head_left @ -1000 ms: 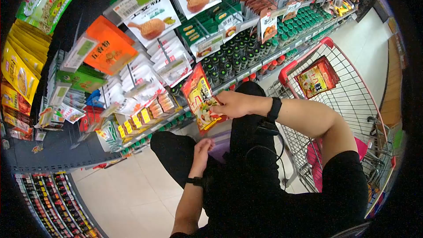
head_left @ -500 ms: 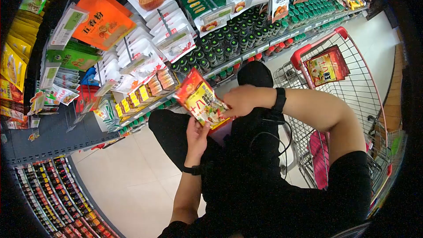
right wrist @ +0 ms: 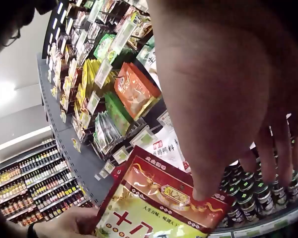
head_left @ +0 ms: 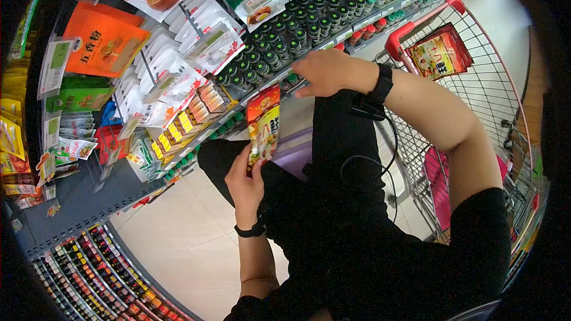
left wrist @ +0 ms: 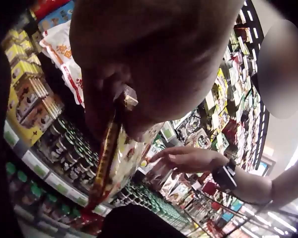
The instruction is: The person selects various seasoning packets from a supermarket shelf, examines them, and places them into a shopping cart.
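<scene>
My left hand [head_left: 245, 184] pinches a red and yellow seasoning packet [head_left: 263, 120] by its lower end, thumb on one face, and holds it upright over my lap. In the left wrist view the packet [left wrist: 107, 161] shows nearly edge-on beneath the dark, close left hand [left wrist: 154, 64]. My right hand [head_left: 333, 72] is off the packet, fingers extended with nothing in them, in front of the shelf of black-lidded jars [head_left: 279, 44]. The right wrist view shows the packet's red top [right wrist: 174, 191] just below the right hand [right wrist: 223, 99], with my left hand [right wrist: 69, 224] at its lower left.
A red-handled shopping cart [head_left: 410, 32] stands to my right, with similar red and yellow packets [head_left: 440, 53] lying in it and a pink cloth [head_left: 437, 187] lower down. Orange spice bags [head_left: 104, 41] and small boxes [head_left: 190, 122] fill the shelf ahead. A purple stool [head_left: 294, 151] shows between my legs.
The packet has passed from my right hand to my left, which reached up and took its lower end. My right hand has let go and moved up toward the jars.
</scene>
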